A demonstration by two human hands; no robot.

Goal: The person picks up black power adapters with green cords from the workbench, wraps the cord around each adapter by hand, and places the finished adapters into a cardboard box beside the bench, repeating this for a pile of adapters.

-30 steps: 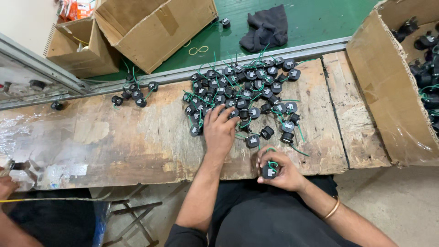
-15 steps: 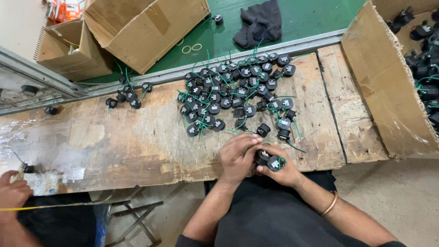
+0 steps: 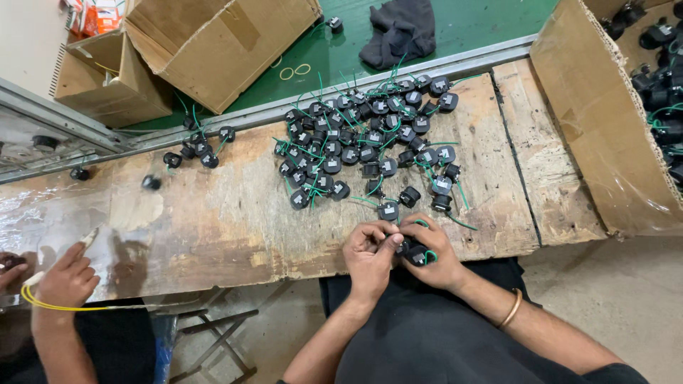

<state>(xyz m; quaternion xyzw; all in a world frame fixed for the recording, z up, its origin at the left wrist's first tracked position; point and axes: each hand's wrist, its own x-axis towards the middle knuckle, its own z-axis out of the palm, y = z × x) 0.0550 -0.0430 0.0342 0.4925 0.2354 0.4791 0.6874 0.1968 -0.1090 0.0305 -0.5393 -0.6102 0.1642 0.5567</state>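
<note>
Since half a second ago both hands have stayed together at the near edge of the worn wooden surface (image 3: 213,220), and the co-worker's hand (image 3: 67,281) at far left has come further into view, with a yellow wire (image 3: 43,304) looped beneath it and a small tool held in its fingers.

Above that hand, two open cardboard boxes (image 3: 206,43) sit on the green mat (image 3: 320,53) beyond a metal rail (image 3: 235,121). A few small black parts (image 3: 196,149) with green leads lie apart from the rest near the rail.

Further right, the big heap of black parts (image 3: 363,139) with green wires spreads over the middle of the surface, and a dark cloth (image 3: 402,28) lies on the mat behind it.

Just below the heap, the left hand (image 3: 370,256) is curled, its fingers pinched on the black part (image 3: 413,250) that both hands share. The right hand (image 3: 434,249) cups the same part from the other side, fingers closed round it, with a green lead showing under the palm. The part sits between the two hands, right at the near edge of the surface and over the person's dark lap. A metal bangle (image 3: 509,309) circles the right wrist.

At far right, a large cardboard box (image 3: 597,121) stands tilted against the surface, with more black parts inside.
</note>
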